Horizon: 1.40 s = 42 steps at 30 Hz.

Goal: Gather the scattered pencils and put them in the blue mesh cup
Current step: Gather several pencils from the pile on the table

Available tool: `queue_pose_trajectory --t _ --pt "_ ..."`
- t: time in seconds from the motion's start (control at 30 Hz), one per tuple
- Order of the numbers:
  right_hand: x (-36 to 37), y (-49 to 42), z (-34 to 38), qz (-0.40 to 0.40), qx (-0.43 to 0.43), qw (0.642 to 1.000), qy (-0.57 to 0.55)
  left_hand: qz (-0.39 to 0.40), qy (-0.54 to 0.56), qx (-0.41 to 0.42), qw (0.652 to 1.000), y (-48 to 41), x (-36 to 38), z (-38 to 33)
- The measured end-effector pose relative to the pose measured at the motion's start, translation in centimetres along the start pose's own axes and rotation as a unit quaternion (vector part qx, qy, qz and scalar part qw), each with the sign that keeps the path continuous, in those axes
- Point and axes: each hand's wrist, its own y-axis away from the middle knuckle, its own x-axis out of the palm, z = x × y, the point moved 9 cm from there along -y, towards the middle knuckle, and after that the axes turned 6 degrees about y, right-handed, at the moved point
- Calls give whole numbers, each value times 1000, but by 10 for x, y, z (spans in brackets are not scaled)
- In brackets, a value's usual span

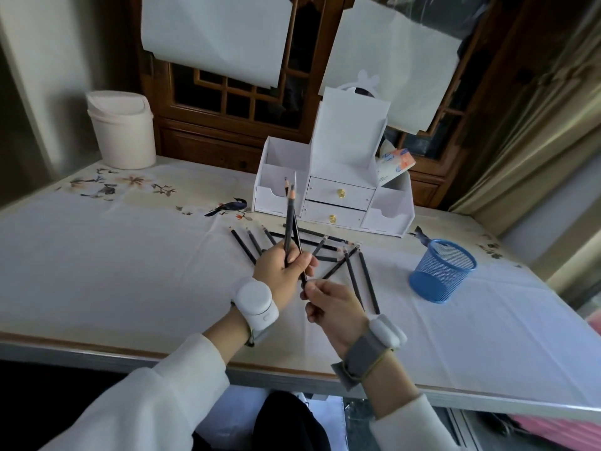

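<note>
My left hand [282,271] is closed around a small bunch of dark pencils [290,213], held upright with their tips pointing away. Just below it, my right hand [328,303] pinches the lower end of one of those pencils. Several more dark pencils [353,275] lie scattered and crossed on the table beyond and to the right of my hands. The blue mesh cup [441,271] stands upright at the right, apart from both hands, and looks empty.
A white desk organiser [335,190] with two small drawers stands behind the scattered pencils. A white lidded bin [122,130] sits at the far left corner. The table's near edge [227,366] runs just under my wrists.
</note>
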Motion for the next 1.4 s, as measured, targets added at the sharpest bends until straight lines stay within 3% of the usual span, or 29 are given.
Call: queue_pose_trajectory --t 0.1,0.2,0.3,0.4,0.57,0.97,1.1,1.27,1.4 --pt "-20 -7 3 -4 9 999 40 41 -23 -6 999 -3 -2 4" --pt "-76 -26 6 -99 11 994 39 50 -65 -19 996 0 -12 15" --pt "-144 -49 1 -213 29 967 133 51 -136 -37 989 5 -25 30" --pt "-186 -69 -14 -247 81 937 234 66 -195 -60 977 8 -35 42" --pt "-202 -86 -31 -247 130 898 339 81 -217 -65 971 7 -36 51" --pt "-183 -93 -24 -231 94 895 369 110 -268 -77 954 9 -32 66" --pt "-165 -90 -7 -205 35 914 348 101 -267 -76 955 7 -33 65" --pt "-130 -88 10 -149 -61 880 446 96 -263 -77 957 8 -33 64" --pt "-120 -92 8 -129 -64 870 471 98 -261 -73 957 7 -33 64"
